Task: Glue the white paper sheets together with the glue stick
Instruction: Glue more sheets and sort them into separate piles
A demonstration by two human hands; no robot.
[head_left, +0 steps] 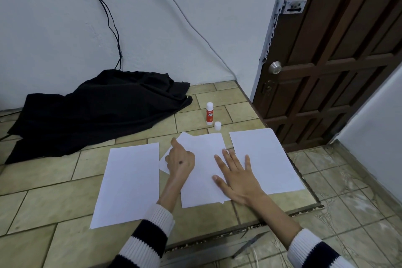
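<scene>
Three groups of white paper lie on a tiled floor slab. A single sheet (130, 183) is at the left and another single sheet (265, 159) at the right. Between them a top sheet (202, 189) lies over a skewed sheet (166, 162). My left hand (180, 159) rests on the left edge of this middle pair, one finger stretched toward the far corner and the others curled, holding nothing that I can see. My right hand (235, 172) lies flat with spread fingers on the top sheet. The red and white glue stick (210, 113) stands upright beyond the paper, its white cap (217, 126) beside it.
A black cloth (93, 111) is heaped at the back left against the white wall, with cables hanging above it. A brown wooden door (330, 61) stands at the right. The slab's edge (304, 180) drops to lower tiles on the right and in front.
</scene>
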